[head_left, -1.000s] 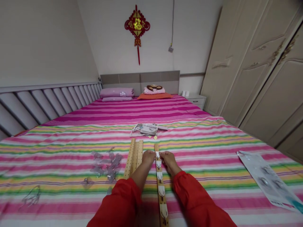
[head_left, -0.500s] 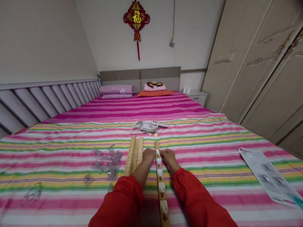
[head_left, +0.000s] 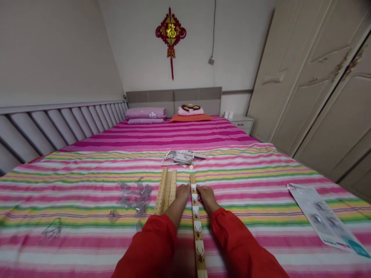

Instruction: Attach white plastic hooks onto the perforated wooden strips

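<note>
A narrow wooden strip [head_left: 194, 215] lies lengthwise in front of me, with several white adhesive hooks [head_left: 197, 227] in a row along it. Near its far end, my left hand [head_left: 183, 191] is closed against the left edge. My right hand [head_left: 206, 194] is closed against the opposite edge, its fingertips beside the farthest hooks. Left of my left hand lie more wooden strips [head_left: 165, 191] with rows of small holes, side by side. Clear plastic pieces [head_left: 139, 197] are scattered farther left.
A clear hook package [head_left: 326, 220] lies at the right. Beyond the strips is a pile of plastic packaging [head_left: 181, 156]. Thin wire-like loops [head_left: 52, 228] rest at the far left. Everything lies on a striped bedsheet [head_left: 246, 177]; a bed rail [head_left: 72, 119] runs along the left.
The view has tilted up slightly, shifting things a little. My fingers have moved from the farthest hook to the strip's sides, and that hook shows more fully.
</note>
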A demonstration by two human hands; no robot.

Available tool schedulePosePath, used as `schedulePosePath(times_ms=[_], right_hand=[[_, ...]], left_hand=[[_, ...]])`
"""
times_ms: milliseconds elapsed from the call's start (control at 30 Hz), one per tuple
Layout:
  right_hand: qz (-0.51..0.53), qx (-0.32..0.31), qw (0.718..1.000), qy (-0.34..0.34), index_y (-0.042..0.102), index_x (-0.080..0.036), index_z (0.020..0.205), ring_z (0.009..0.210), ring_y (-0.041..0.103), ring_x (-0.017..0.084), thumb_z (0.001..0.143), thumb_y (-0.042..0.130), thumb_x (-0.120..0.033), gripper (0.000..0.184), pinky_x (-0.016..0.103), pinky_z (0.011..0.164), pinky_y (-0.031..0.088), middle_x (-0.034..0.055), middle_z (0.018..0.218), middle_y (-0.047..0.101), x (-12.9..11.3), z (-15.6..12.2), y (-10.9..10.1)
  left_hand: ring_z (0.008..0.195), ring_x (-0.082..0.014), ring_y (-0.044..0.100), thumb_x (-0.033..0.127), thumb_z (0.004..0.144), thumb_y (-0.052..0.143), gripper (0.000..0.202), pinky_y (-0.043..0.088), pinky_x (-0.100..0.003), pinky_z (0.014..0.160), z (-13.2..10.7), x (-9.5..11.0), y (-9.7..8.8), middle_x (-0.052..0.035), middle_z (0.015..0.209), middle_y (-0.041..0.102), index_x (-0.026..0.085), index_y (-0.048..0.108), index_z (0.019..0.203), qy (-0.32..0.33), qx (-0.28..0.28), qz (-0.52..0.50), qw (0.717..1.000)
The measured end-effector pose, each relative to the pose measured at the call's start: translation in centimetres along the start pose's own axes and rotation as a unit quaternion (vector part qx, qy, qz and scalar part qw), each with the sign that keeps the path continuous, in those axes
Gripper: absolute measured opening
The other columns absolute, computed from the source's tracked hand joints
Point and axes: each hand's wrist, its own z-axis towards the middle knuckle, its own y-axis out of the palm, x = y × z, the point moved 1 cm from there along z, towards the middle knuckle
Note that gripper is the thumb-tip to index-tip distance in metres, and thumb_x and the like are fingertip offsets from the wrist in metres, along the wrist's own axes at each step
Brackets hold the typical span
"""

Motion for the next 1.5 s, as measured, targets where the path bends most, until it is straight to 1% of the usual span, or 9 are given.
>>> schedulePosePath(times_ms=[533, 700, 767, 833, 900, 1000, 1133, 1267, 1500], right_hand=[[-0.043, -0.052, 0.998, -0.010, 0.050, -0.022, 0.046, 0.035, 0.037, 0.011, 0.069, 0.057, -0.047, 0.035, 0.026, 0.039, 0.027, -0.0056, 0.035, 0.043, 0.2, -6.8, -1.8], [-0.029, -0.066, 0.997, -0.010, 0.055, -0.020, 0.049, 0.038, 0.039, 0.011, 0.068, 0.059, -0.050, 0.036, 0.025, 0.041, 0.029, -0.0056, 0.039, 0.045, 0.1, -8.4, -2.7], [-0.004, -0.067, 0.998, -0.010, 0.063, -0.018, 0.059, 0.041, 0.043, 0.011, 0.067, 0.062, -0.051, 0.034, 0.025, 0.043, 0.033, -0.0048, 0.043, 0.050, 0.0, -8.9, -3.1], [0.037, -0.063, 0.997, -0.006, 0.067, -0.016, 0.068, 0.043, 0.046, 0.011, 0.064, 0.067, -0.050, 0.034, 0.025, 0.044, 0.035, -0.0035, 0.048, 0.054, -0.1, -9.1, -3.4], [0.080, -0.058, 0.995, 0.003, 0.070, -0.014, 0.072, 0.044, 0.047, 0.011, 0.060, 0.072, -0.048, 0.036, 0.024, 0.042, 0.035, -0.0021, 0.052, 0.058, 0.0, -9.2, -3.5], [0.107, -0.054, 0.993, 0.016, 0.070, -0.013, 0.071, 0.043, 0.047, 0.009, 0.056, 0.076, -0.045, 0.036, 0.022, 0.039, 0.034, -0.0014, 0.054, 0.059, 0.0, -9.0, -3.5], [0.112, -0.051, 0.992, 0.016, 0.070, -0.013, 0.070, 0.042, 0.047, 0.008, 0.055, 0.076, -0.043, 0.034, 0.022, 0.038, 0.033, -0.0016, 0.053, 0.058, 0.0, -9.0, -3.4], [0.113, -0.049, 0.992, 0.010, 0.069, -0.013, 0.068, 0.042, 0.048, 0.009, 0.055, 0.076, -0.041, 0.032, 0.023, 0.038, 0.035, -0.0007, 0.053, 0.059, -0.2, -9.3, -3.5], [0.117, -0.049, 0.992, 0.009, 0.070, -0.013, 0.068, 0.043, 0.049, 0.009, 0.056, 0.076, -0.038, 0.029, 0.022, 0.040, 0.036, 0.0001, 0.054, 0.061, -0.4, -9.7, -3.7]], left_hand=[[0.101, -0.0222, 0.059, 0.036, 0.087, 0.056, 0.033, 0.052, -0.039, 0.083, -8.5, 1.0, -0.7, -0.0055, 0.116, 0.058, 0.017, 0.057, 0.114, -0.020, -0.074, -0.068, 0.995], [0.078, -0.0198, 0.063, 0.039, 0.078, 0.062, 0.026, 0.049, -0.029, 0.069, -11.8, 1.1, -3.3, -0.0026, 0.079, 0.068, 0.013, 0.068, 0.082, -0.002, -0.086, -0.082, 0.993], [0.079, -0.0189, 0.063, 0.034, 0.074, 0.063, 0.022, 0.047, -0.027, 0.071, -13.2, 0.3, -5.7, -0.0025, 0.079, 0.069, 0.014, 0.069, 0.082, 0.023, -0.063, -0.103, 0.992], [0.085, -0.0188, 0.063, 0.030, 0.071, 0.061, 0.024, 0.047, -0.028, 0.075, -14.6, -1.2, -8.8, -0.0042, 0.088, 0.070, 0.016, 0.069, 0.089, 0.073, 0.017, -0.148, 0.986], [0.078, -0.0188, 0.062, 0.031, 0.068, 0.061, 0.020, 0.047, -0.028, 0.071, -15.7, -3.3, -11.9, -0.0046, 0.080, 0.069, 0.016, 0.068, 0.080, 0.088, 0.123, -0.154, 0.976], [0.062, -0.0165, 0.058, 0.035, 0.064, 0.063, 0.018, 0.045, -0.027, 0.060, -16.5, -6.6, -15.2, -0.0009, 0.063, 0.063, 0.017, 0.061, 0.068, 0.073, 0.205, -0.157, 0.963], [0.055, -0.0139, 0.052, 0.042, 0.062, 0.067, 0.029, 0.040, -0.025, 0.056, -16.3, -8.9, -15.9, 0.0029, 0.054, 0.055, 0.020, 0.051, 0.059, 0.054, 0.230, -0.105, 0.966], [0.055, -0.0135, 0.049, 0.042, 0.056, 0.072, 0.032, 0.037, -0.024, 0.056, -16.1, -9.3, -15.3, 0.0045, 0.054, 0.050, 0.021, 0.048, 0.057, 0.042, 0.265, -0.045, 0.962], [0.060, -0.0172, 0.056, 0.044, 0.056, 0.067, 0.028, 0.041, -0.027, 0.060, -18.1, -10.0, -17.3, -0.0008, 0.057, 0.060, 0.018, 0.058, 0.058, 0.005, 0.254, -0.134, 0.958]])
